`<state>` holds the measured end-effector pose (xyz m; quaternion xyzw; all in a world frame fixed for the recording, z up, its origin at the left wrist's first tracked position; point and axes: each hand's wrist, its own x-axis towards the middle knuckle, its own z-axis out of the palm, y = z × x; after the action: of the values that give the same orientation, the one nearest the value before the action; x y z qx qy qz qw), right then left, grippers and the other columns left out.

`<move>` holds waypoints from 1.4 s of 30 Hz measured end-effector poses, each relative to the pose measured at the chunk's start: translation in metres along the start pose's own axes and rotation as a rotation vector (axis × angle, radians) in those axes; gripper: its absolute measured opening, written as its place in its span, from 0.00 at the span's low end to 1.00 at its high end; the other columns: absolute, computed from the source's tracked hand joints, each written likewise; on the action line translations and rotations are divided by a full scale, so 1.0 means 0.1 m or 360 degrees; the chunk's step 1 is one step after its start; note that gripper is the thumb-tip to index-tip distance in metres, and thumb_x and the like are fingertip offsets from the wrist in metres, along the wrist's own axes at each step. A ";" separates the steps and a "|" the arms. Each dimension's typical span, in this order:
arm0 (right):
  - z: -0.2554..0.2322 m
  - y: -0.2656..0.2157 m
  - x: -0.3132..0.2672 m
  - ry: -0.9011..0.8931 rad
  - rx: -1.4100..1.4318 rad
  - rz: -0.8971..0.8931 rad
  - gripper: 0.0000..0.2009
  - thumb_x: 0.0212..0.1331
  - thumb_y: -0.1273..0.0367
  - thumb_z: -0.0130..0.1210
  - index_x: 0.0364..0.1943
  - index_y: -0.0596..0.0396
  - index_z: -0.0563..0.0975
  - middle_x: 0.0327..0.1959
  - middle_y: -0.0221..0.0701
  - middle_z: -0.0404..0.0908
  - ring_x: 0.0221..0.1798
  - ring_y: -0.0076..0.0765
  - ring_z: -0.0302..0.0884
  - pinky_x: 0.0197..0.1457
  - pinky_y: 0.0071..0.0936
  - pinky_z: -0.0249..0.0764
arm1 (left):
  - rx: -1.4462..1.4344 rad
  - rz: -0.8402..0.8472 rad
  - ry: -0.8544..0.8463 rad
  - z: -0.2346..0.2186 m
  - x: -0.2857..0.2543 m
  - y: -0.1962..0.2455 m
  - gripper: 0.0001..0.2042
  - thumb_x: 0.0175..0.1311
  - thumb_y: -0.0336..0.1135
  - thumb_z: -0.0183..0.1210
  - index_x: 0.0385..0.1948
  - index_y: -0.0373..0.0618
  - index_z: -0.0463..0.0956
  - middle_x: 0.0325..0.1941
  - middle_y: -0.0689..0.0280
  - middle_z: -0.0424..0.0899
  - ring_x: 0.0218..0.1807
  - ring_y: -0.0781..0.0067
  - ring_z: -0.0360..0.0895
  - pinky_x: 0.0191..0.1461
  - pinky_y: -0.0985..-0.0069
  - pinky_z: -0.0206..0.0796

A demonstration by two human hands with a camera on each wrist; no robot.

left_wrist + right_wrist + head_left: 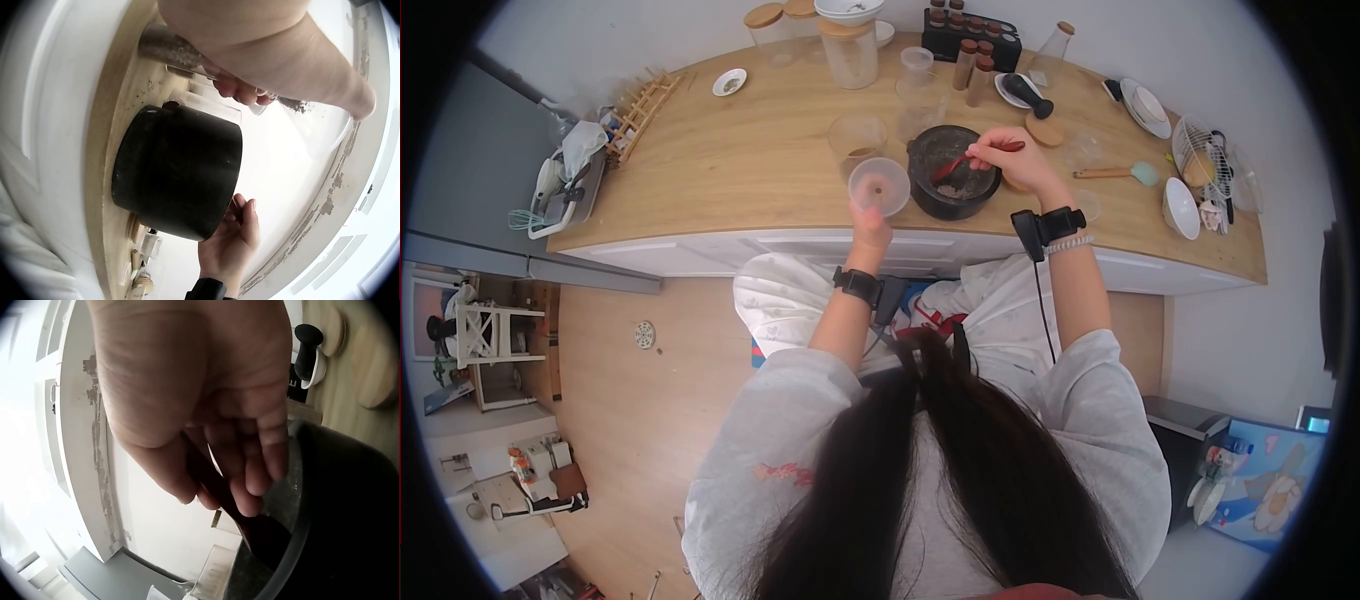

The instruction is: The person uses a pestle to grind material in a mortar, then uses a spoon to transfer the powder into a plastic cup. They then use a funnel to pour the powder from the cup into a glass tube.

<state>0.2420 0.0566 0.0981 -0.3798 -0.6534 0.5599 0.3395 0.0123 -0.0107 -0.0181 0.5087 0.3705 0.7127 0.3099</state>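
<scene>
My right hand [998, 160] pinches the handle of a red spoon [953, 168], whose bowl dips inside a black mortar [950, 205]. Greyish ground material lies on the mortar's bottom. Seen from the right wrist, the spoon [215, 481] slants down past the mortar's rim [300, 537]. To the left of the mortar, my left hand [871, 232] holds a clear plastic funnel [878, 187] with its wide mouth up. Dark bits sit near the funnel's narrow end in the left wrist view. A glass jar [857, 133] with brown contents stands just behind the funnel.
Behind the mortar stand clear containers [920, 95], brown-capped spice bottles [979, 80] and a black spice rack [970, 40]. A black pestle [1028, 95] lies on a white dish. Farther right are a spatula [1142, 173], a white bowl [1180, 209] and a wire basket [1200, 150].
</scene>
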 end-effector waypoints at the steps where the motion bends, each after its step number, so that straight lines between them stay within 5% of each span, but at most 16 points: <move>1: -0.02 0.01 0.00 -0.0009 0.0013 0.0020 0.07 0.54 0.69 0.57 0.28 0.60 0.78 0.23 0.28 0.78 0.27 0.18 0.73 0.32 0.15 0.68 | 0.0002 0.0003 -0.0007 -0.01 0.00 0.00 0.37 0.51 0.70 0.41 0.39 0.37 0.70 0.39 0.64 0.71 0.44 0.71 0.66 0.49 0.74 0.57; 21: 0.06 -0.18 0.07 0.0186 -0.0157 0.0155 0.12 0.54 0.63 0.57 0.25 0.60 0.79 0.22 0.27 0.77 0.24 0.18 0.70 0.30 0.16 0.66 | 0.0085 0.0032 -0.0066 -0.06 0.01 -0.07 0.39 0.50 0.71 0.41 0.40 0.36 0.70 0.40 0.64 0.71 0.45 0.71 0.67 0.50 0.74 0.58; 27: 0.31 -0.20 0.06 0.0413 -0.0416 -0.0169 0.17 0.57 0.60 0.54 0.21 0.62 0.75 0.15 0.26 0.71 0.19 0.20 0.62 0.26 0.20 0.62 | 0.0084 0.0017 -0.0091 -0.04 0.02 -0.03 0.39 0.50 0.72 0.39 0.40 0.36 0.70 0.39 0.64 0.72 0.44 0.71 0.67 0.50 0.74 0.58; 33: 0.40 -0.19 -0.04 0.0296 -0.0931 -0.0306 0.19 0.58 0.60 0.51 0.19 0.63 0.74 0.10 0.31 0.61 0.16 0.25 0.52 0.21 0.24 0.53 | 0.0069 0.0016 -0.0096 -0.05 0.02 -0.04 0.38 0.50 0.71 0.40 0.40 0.37 0.70 0.39 0.64 0.71 0.45 0.71 0.66 0.50 0.74 0.57; 42: 0.39 -0.21 -0.12 0.0486 -0.0584 -0.0211 0.18 0.57 0.59 0.53 0.22 0.61 0.78 0.11 0.28 0.69 0.17 0.18 0.59 0.20 0.23 0.55 | 0.0094 0.0063 -0.0038 -0.02 0.02 -0.01 0.37 0.51 0.70 0.39 0.39 0.36 0.70 0.39 0.64 0.71 0.44 0.70 0.66 0.50 0.74 0.57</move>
<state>0.2114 0.0263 0.1127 -0.4716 -0.7088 0.3446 0.3956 0.0100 -0.0090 -0.0182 0.5333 0.3776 0.7013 0.2851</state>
